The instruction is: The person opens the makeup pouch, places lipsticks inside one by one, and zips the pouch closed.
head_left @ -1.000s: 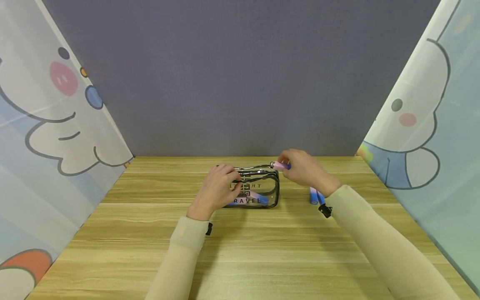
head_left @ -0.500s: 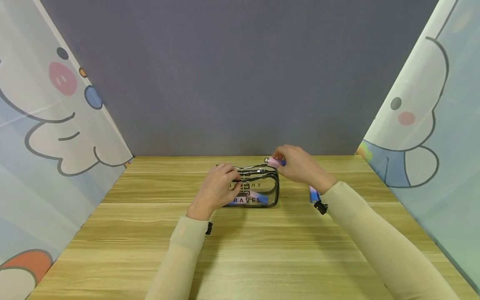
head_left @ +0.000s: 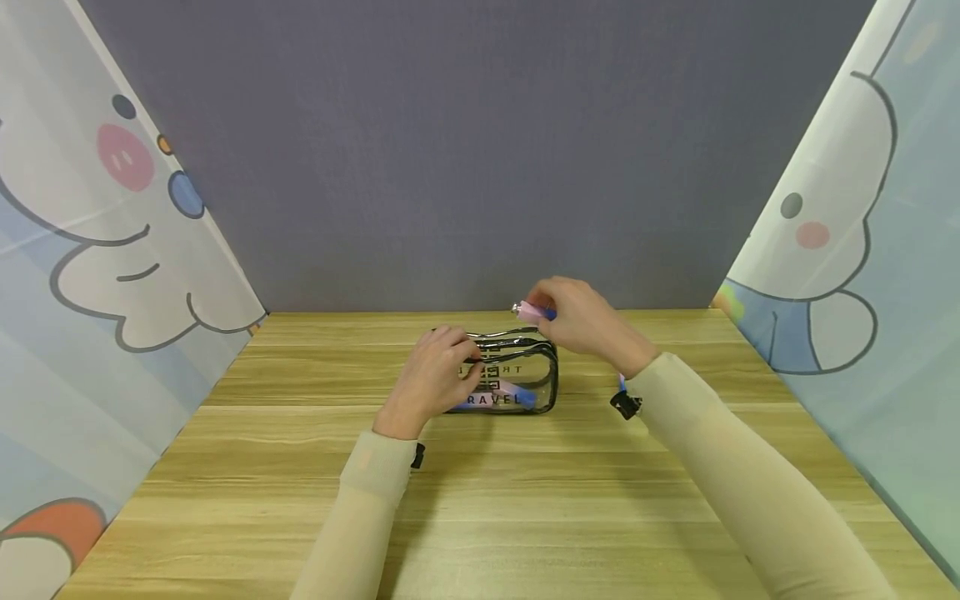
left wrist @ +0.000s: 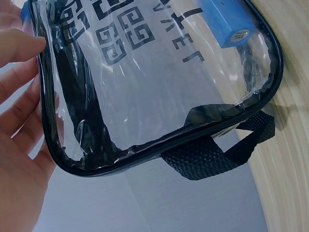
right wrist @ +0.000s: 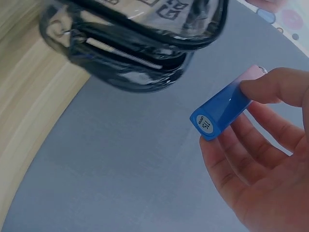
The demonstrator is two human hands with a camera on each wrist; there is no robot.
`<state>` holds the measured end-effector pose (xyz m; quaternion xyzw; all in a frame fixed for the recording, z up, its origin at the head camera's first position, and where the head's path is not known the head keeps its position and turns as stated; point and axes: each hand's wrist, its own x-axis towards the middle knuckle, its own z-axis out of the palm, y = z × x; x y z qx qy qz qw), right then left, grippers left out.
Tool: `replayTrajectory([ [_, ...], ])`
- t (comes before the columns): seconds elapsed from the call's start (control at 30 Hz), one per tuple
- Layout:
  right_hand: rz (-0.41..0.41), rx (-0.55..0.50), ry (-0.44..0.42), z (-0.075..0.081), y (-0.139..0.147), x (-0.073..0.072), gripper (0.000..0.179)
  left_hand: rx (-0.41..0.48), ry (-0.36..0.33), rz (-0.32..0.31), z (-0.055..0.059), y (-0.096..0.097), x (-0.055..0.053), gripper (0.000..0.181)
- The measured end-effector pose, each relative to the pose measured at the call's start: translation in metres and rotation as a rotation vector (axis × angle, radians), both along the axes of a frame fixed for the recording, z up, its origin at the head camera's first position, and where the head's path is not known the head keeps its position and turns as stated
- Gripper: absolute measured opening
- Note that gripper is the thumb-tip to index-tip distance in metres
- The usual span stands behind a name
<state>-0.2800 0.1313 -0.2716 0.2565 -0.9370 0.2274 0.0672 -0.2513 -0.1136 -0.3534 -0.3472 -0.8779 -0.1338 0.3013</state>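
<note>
A clear travel bag (head_left: 504, 373) with black piping and lettering stands at the far middle of the table. My left hand (head_left: 442, 367) pinches its upper edge at the left, thumb in front and fingers behind in the left wrist view. Pink-and-blue tubes (head_left: 517, 393) like lipsticks lie inside; the blue end of one tube (left wrist: 231, 24) shows through the plastic. My right hand (head_left: 581, 321) holds another pink-and-blue lipstick tube (right wrist: 227, 104) between thumb and fingers, its silvery end toward the bag. That tube is above the bag's right end, beside the zipper (right wrist: 123, 53) in the right wrist view.
Part of one more blue tube (head_left: 622, 382) shows on the wooden table (head_left: 510, 517) behind my right wrist. A black strap loop (left wrist: 207, 154) sticks out from the bag's end. A grey panel (head_left: 480, 158) rises behind, with cartoon-printed curtains (head_left: 817, 250) at both sides.
My right hand has moved left and upward with the lipstick tube, from beside the bag to over its right end. The left hand and the bag stay in place.
</note>
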Motion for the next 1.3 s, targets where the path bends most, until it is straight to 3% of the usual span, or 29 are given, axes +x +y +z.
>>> replayTrajectory([
  [0.67, 0.037, -0.057, -0.044, 0.006, -0.032, -0.001, 0.028, 0.028, -0.014, -0.029, 0.001, -0.002, -0.003, 0.006],
  [1.3, 0.076, -0.083, -0.084, -0.019, -0.041, 0.001, 0.025, 0.023, 0.004, -0.029, 0.0, -0.002, 0.0, 0.006],
])
